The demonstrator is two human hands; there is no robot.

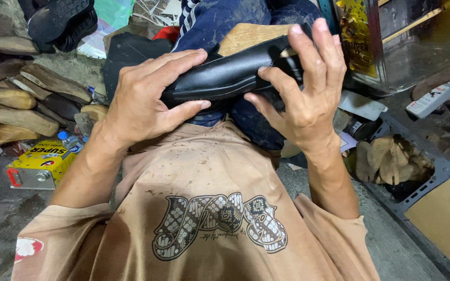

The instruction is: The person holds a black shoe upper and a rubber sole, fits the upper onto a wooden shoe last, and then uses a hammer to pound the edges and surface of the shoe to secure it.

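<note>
Soft, even light falls from above, moderately bright, with no hard shadows. The black shoe (225, 78) carries a dull sheen along its upper, and the metal tin (407, 47) at top right shows pale glare. Focus is sharp centrally; the corners stretch and darken slightly, wide-angle style.

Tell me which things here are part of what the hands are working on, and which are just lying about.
In hand:
- black shoe, gripped by left hand and right hand
- wooden last, showing at the shoe's top

Lying about:
- yellow can
- spare wooden lasts
- black soles
- white tube
- cardboard
</note>
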